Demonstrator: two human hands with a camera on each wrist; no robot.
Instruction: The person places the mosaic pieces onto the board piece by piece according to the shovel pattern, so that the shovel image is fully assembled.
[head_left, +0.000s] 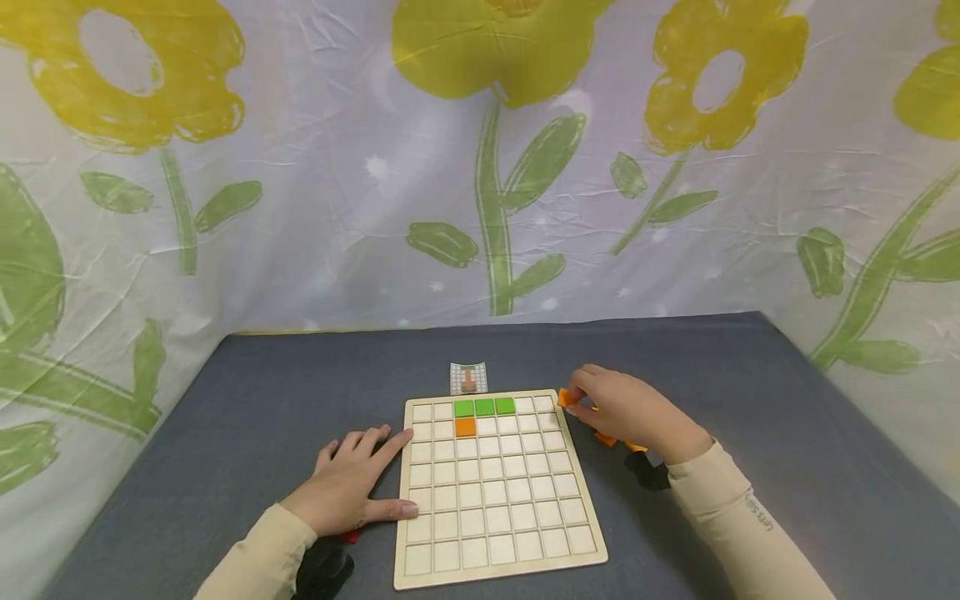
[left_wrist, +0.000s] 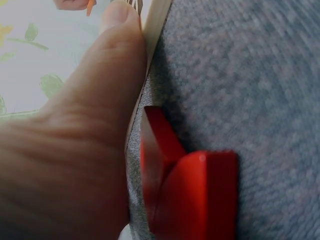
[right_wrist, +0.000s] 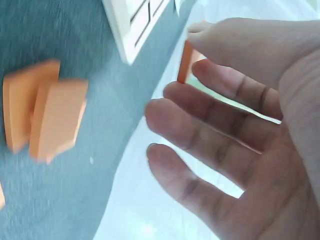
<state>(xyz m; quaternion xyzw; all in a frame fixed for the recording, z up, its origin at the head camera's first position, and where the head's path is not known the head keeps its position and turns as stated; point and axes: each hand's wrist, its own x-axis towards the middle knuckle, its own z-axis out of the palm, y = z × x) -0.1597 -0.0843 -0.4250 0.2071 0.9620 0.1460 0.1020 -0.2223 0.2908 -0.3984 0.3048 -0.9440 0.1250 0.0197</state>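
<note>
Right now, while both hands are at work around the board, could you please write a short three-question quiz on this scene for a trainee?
1. What does the right hand pinch?
2. True or false: the left hand touches the left edge of the board.
3. How many green tiles lie on the board?
A) two
B) three
C) four

Key:
1. An orange tile, held between the thumb and fingers.
2. True; its thumb reaches onto that edge.
3. B; they sit side by side in the row farthest from the person.
</note>
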